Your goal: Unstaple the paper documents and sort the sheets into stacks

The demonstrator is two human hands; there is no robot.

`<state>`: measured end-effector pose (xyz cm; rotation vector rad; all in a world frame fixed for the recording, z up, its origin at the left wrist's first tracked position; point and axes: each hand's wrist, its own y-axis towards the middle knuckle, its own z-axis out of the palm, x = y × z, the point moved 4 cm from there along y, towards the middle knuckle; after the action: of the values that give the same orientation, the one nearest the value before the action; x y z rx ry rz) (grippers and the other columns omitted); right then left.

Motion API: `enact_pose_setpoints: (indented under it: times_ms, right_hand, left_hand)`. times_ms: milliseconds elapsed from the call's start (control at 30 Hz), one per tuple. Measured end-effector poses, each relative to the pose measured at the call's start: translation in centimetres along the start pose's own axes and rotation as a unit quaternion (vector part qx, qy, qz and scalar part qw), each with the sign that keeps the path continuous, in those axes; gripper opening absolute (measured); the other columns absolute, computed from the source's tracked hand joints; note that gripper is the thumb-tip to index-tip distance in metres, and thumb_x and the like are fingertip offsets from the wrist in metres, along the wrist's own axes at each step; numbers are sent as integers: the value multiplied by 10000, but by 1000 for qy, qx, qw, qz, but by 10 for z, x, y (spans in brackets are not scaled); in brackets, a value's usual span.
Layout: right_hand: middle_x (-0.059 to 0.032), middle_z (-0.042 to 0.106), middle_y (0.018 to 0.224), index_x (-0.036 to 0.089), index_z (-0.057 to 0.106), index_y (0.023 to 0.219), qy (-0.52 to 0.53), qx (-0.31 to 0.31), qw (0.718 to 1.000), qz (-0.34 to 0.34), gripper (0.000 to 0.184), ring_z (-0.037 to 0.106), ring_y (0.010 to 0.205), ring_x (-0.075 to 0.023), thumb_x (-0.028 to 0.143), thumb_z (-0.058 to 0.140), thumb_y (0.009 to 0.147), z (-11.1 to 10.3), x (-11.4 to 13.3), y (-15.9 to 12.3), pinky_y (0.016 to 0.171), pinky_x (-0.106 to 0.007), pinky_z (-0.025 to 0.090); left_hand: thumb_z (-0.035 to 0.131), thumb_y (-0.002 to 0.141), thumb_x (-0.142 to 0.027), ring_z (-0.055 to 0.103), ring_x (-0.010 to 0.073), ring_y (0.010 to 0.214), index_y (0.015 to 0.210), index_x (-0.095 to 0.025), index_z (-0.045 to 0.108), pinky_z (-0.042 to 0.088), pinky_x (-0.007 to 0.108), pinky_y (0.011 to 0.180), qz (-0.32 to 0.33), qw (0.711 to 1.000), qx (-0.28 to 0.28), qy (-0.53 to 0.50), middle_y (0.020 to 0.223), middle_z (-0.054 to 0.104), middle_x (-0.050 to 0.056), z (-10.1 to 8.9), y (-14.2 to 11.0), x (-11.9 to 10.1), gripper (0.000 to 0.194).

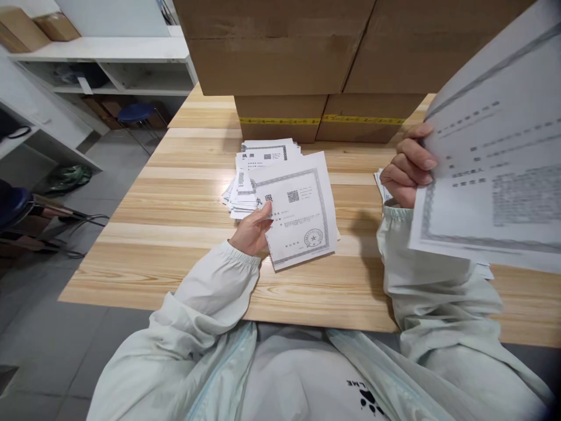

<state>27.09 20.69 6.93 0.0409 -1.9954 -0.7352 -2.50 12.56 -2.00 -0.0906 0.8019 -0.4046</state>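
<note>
The left hand (250,231) is closed on one certificate sheet (300,216), its thumb pressed on the printed face near the left edge and the other fingers mostly hidden beneath. This sheet is over the wooden table (144,234), its far left corner overlapping a stack of printed sheets (265,153), too many and too overlapped to count. The right hand (407,169) grips the left edge of one raised sheet (495,158), fingers curled together with their tips at the paper; the thumb cannot be made out. That sheet stands tilted above the table at the right, cut off by the view. Beyond the right wrist, the edge of some paper (382,184) shows on the table, its count unclear. Four cardboard boxes (280,58) are visible at the back, two above two, the lower pair crossed by yellow tape (280,121).
</note>
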Motion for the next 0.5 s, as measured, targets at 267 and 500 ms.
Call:
enact_pose_setpoints:
  times_ms: [267, 500]
  right_hand:
    - [170, 197, 478, 216, 515, 880, 481, 252, 837, 69, 389, 6, 267, 9, 164, 143, 982, 16, 22, -17, 400, -170, 52]
    - [136, 332, 486, 255, 542, 909, 433, 297, 846, 90, 240, 121, 319, -43, 370, 365, 1023, 37, 8, -25, 385, -233, 151]
  left_hand:
    - [595, 918, -344, 516, 300, 1353, 1136, -141, 704, 342, 483, 1203, -23, 999, 6, -23, 1232, 714, 101, 1, 0, 2, 318]
    - [533, 933, -237, 579, 286, 1291, 1158, -111, 688, 367, 487, 1185, -44, 998, -29, -27, 1181, 734, 115, -1, -3, 3, 301]
